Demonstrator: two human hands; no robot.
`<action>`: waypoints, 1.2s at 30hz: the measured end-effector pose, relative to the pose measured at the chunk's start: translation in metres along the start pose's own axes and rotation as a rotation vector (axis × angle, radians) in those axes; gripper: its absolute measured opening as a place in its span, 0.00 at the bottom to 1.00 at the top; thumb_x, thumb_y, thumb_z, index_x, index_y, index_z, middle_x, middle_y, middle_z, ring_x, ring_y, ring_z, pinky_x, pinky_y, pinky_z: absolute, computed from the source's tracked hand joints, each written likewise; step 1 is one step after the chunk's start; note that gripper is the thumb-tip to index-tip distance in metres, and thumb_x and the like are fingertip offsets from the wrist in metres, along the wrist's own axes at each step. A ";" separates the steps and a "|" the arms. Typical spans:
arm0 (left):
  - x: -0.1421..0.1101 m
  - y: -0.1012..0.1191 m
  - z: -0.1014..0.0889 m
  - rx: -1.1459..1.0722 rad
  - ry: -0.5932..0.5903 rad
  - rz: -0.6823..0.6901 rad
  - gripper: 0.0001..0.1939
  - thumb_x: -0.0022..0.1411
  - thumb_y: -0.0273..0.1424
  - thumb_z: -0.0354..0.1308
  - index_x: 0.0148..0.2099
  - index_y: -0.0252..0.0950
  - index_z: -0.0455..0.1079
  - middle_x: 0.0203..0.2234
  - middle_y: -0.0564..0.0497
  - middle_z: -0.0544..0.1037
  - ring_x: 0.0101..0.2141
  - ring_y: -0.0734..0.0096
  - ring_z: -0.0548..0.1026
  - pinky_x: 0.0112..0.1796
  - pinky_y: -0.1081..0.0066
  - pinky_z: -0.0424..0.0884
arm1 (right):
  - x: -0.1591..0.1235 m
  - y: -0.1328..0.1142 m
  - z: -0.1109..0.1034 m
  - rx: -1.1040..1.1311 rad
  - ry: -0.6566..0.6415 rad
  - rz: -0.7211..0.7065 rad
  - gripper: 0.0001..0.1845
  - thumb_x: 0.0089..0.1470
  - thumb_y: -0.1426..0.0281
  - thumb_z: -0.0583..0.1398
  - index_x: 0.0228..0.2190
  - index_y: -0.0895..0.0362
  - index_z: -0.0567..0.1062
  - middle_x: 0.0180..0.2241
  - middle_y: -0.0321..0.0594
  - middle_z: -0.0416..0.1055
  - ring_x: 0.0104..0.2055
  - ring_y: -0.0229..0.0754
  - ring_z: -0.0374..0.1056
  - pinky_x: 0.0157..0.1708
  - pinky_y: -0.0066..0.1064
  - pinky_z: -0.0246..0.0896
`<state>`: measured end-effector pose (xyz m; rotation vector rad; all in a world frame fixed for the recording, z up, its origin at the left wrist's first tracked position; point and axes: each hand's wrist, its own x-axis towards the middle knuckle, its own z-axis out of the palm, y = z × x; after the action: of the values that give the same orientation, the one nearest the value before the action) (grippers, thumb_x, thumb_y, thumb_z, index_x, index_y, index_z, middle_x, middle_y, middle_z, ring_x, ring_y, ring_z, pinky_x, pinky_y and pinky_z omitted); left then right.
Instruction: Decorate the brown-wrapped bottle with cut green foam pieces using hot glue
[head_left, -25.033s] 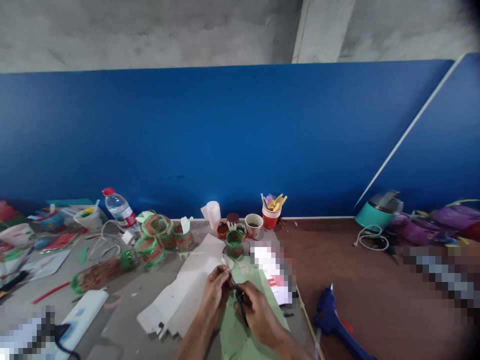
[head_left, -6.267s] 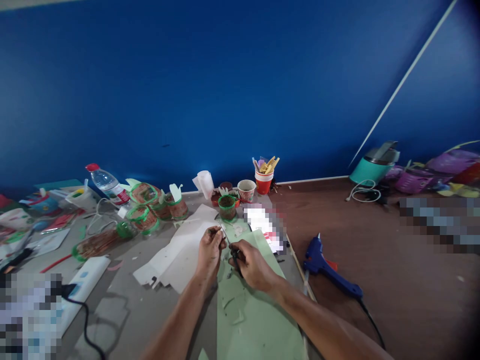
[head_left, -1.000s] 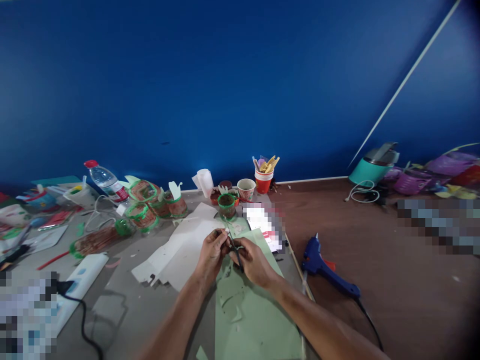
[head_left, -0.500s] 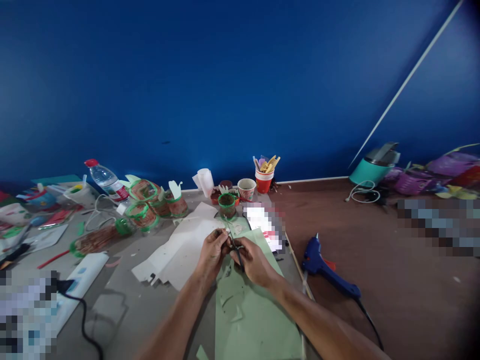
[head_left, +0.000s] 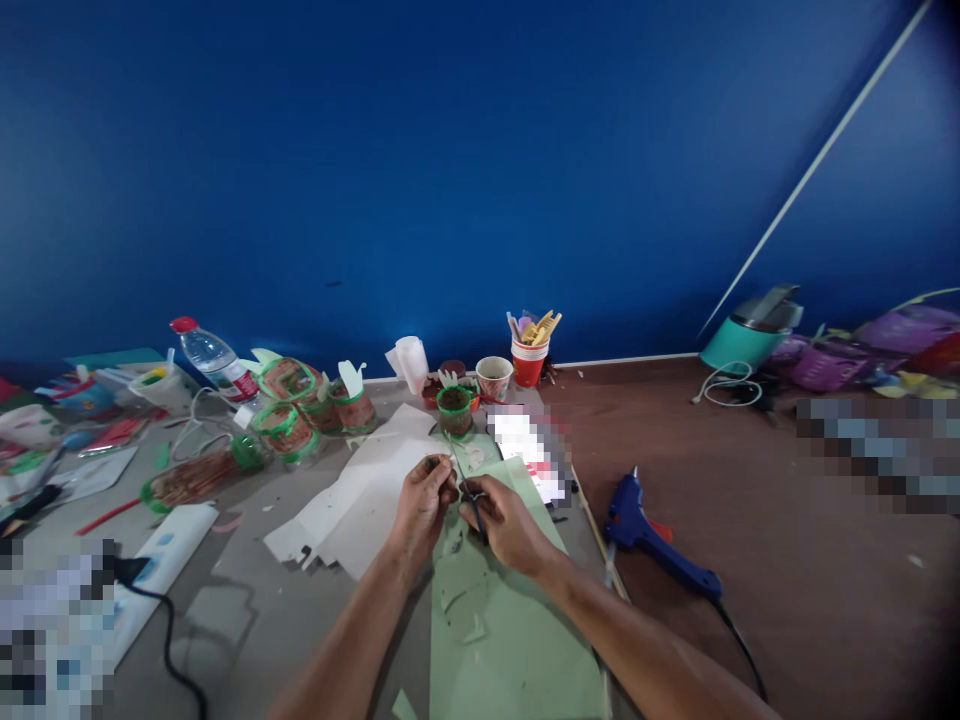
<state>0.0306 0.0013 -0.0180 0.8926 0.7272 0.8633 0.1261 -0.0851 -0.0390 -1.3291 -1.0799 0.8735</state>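
My right hand (head_left: pixel 516 525) is closed round the dark handles of a pair of scissors (head_left: pixel 474 505), whose thin blades point up and left. Facing it, my left hand (head_left: pixel 420 500) pinches a small pale scrap of paper (head_left: pixel 453 462) beside the blades; most of the scrap is hidden by the fingers. Both hands are above a pale green sheet (head_left: pixel 517 630) on which cut slivers lie. Just beyond the fingertips stands a small brown pot with a green rim (head_left: pixel 454 412), pale paper points rising behind it.
White paper (head_left: pixel 367 480) lies left of the hands. A blue glue gun (head_left: pixel 652 540) rests at right, its cord running forward. Green-and-brown pots (head_left: pixel 285 430), a water bottle (head_left: pixel 214 362), a power strip (head_left: pixel 169 570) and a red cup of wooden tools (head_left: pixel 529 362) stand around.
My left hand has shifted slightly left, widening the space between the hands. The scissors have turned a little, their tips now further left.
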 end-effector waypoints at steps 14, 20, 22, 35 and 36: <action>0.004 -0.002 -0.004 0.021 0.066 0.071 0.14 0.42 0.36 0.68 0.27 0.35 0.67 0.15 0.60 0.66 0.15 0.83 0.60 0.19 0.78 0.54 | -0.001 0.000 0.003 -0.023 -0.010 0.006 0.07 0.49 0.71 0.58 0.33 0.58 0.71 0.23 0.32 0.62 0.23 0.33 0.53 0.21 0.24 0.50; 0.009 -0.005 -0.010 0.040 0.090 0.109 0.14 0.44 0.36 0.68 0.29 0.35 0.67 0.15 0.61 0.65 0.16 0.82 0.61 0.20 0.78 0.55 | -0.002 -0.002 0.005 0.013 -0.022 0.043 0.06 0.48 0.69 0.59 0.31 0.57 0.71 0.21 0.30 0.58 0.22 0.33 0.52 0.20 0.24 0.48; 0.010 -0.006 -0.011 0.044 0.092 0.119 0.14 0.44 0.36 0.67 0.29 0.36 0.67 0.15 0.61 0.65 0.16 0.82 0.60 0.20 0.78 0.55 | -0.002 -0.004 0.006 0.027 -0.029 0.059 0.07 0.48 0.69 0.60 0.32 0.57 0.70 0.21 0.30 0.58 0.21 0.33 0.52 0.20 0.25 0.49; 0.002 -0.008 -0.003 0.007 0.059 0.107 0.14 0.45 0.36 0.67 0.31 0.35 0.66 0.15 0.60 0.66 0.17 0.82 0.60 0.20 0.79 0.54 | -0.001 0.002 0.007 0.062 0.036 0.060 0.10 0.50 0.67 0.59 0.35 0.58 0.72 0.22 0.32 0.61 0.21 0.33 0.54 0.20 0.25 0.52; 0.002 -0.008 -0.003 0.004 0.062 0.107 0.14 0.45 0.35 0.67 0.31 0.35 0.66 0.15 0.60 0.65 0.17 0.82 0.60 0.20 0.79 0.54 | -0.001 0.003 0.007 0.054 0.035 0.060 0.10 0.50 0.67 0.59 0.35 0.58 0.72 0.22 0.31 0.61 0.21 0.33 0.54 0.20 0.25 0.51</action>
<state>0.0318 0.0014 -0.0264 0.9184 0.7402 0.9875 0.1193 -0.0837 -0.0421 -1.3333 -0.9869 0.9140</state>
